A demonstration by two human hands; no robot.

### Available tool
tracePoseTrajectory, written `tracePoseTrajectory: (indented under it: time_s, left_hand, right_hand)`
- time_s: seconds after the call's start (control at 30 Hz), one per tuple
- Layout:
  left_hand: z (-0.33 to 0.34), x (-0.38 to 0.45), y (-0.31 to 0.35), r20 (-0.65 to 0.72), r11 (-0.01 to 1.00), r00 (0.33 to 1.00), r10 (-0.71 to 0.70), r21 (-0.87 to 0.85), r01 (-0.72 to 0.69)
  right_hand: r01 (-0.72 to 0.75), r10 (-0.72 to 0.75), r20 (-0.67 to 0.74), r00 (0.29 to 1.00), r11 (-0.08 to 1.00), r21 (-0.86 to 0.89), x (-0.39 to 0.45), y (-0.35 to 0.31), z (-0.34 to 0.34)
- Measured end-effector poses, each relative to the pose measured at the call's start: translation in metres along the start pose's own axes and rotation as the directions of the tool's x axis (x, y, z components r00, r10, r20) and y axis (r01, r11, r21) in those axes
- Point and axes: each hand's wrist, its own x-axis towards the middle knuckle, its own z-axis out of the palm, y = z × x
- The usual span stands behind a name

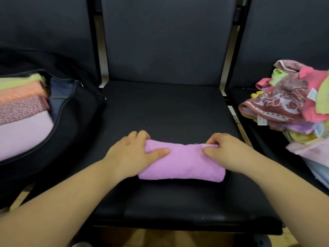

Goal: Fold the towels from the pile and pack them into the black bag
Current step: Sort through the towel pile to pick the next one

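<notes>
On the left seat sits the black bag (71, 118), its zip open and its mouth turned toward the camera. Inside it folded towels (21, 107) stand in a row: a yellow-green one farthest back, then an orange one, then a speckled pink one, then a plain lilac one nearest the front. A grey-blue lining shows at the right end of the opening.

On the middle seat (169, 107), a black padded cushion, lies the purple towel (181, 162). It is folded into a long, low bundle running left to right, its surface fluffy and its front edge rounded (the far edge looks thinner, with a stray thread at the middle). The left hand (131, 155) grips the left end, fingers curled over the far edge and thumb lying flat across the top. The right hand (226, 152) grips the right end the same way, fingers hooked over the far edge and thumb pressed onto the top.

On the right seat is the pile of unfolded towels (288, 107): a maroon and pale-blue floral one on top, with pink, yellow-green, lilac, yellow and pale blue ones around and under it. Small white tags (261, 120) hang from a few of them, too small and blurred for any writing to be read.
</notes>
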Motion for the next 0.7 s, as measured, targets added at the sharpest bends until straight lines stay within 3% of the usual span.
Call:
tracePoseTrajectory:
  time_s: [0.1,0.27,0.47,0.57,0.7]
  left_hand:
    - [-0.001,0.003,0.0,0.06,0.999,0.998,-0.005,-0.036,0.007]
    - [-0.007,0.003,-0.004,0.144,0.971,0.989,0.041,-0.239,-0.005]
    - [-0.012,-0.006,-0.003,0.085,0.911,0.994,0.069,-0.411,-0.028]
    - [-0.016,-0.011,-0.005,-0.004,0.879,0.988,0.156,-0.455,-0.14]
    - [-0.03,-0.026,-0.006,-0.128,0.835,0.93,0.345,-0.411,-0.366]
  right_hand:
    - [0.087,-0.085,0.039,0.996,0.995,-0.05,-0.004,-0.005,0.002]
    - [0.18,-0.174,0.064,0.983,0.978,-0.106,-0.009,-0.017,0.009]
    - [0.191,-0.188,0.044,0.981,0.978,-0.083,-0.017,-0.025,0.016]
    - [0.28,-0.28,0.019,0.96,0.957,-0.078,-0.025,-0.034,0.017]
    - [0.424,-0.419,-0.067,0.905,0.902,0.078,-0.032,-0.056,0.023]
